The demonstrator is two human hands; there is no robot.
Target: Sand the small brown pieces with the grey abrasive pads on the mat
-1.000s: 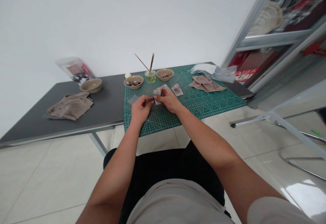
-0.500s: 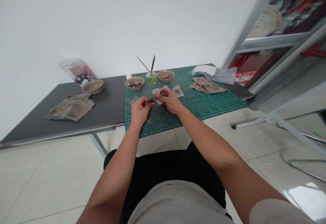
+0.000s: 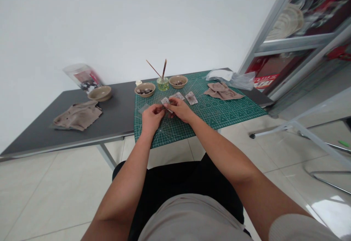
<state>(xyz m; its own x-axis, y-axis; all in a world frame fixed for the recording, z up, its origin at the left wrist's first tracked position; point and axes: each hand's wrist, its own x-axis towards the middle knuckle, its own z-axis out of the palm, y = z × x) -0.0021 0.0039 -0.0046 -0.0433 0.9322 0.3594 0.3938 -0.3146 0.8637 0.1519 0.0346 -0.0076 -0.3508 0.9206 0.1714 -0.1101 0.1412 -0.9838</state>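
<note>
My left hand (image 3: 151,118) is closed, its thumb and fingers pinched on a small dark piece that is mostly hidden between the two hands. My right hand (image 3: 181,109) grips a small whitish square pad (image 3: 165,101) with grey smudges and presses it up against the left fingertips. Just beyond the right hand lies a smudged pad (image 3: 179,95), and to its right is another stained pad (image 3: 191,98). Beside the left fingers, a clear plastic piece (image 3: 143,108) lies flat. All this is over a green cutting mat (image 3: 219,115).
Behind my hands stand a bowl of dark pieces (image 3: 145,90), a glass jar (image 3: 163,84) with two sticks and a second bowl (image 3: 178,82). A brown cloth (image 3: 223,91) and plastic bag (image 3: 244,81) lie right; another cloth (image 3: 78,115), bowl (image 3: 100,93) and bag (image 3: 82,77) are left.
My right hand has moved slightly left, bringing the pad onto the left fingertips and tilting it. The dark piece, visible before, is now mostly covered. My left hand has barely moved.
</note>
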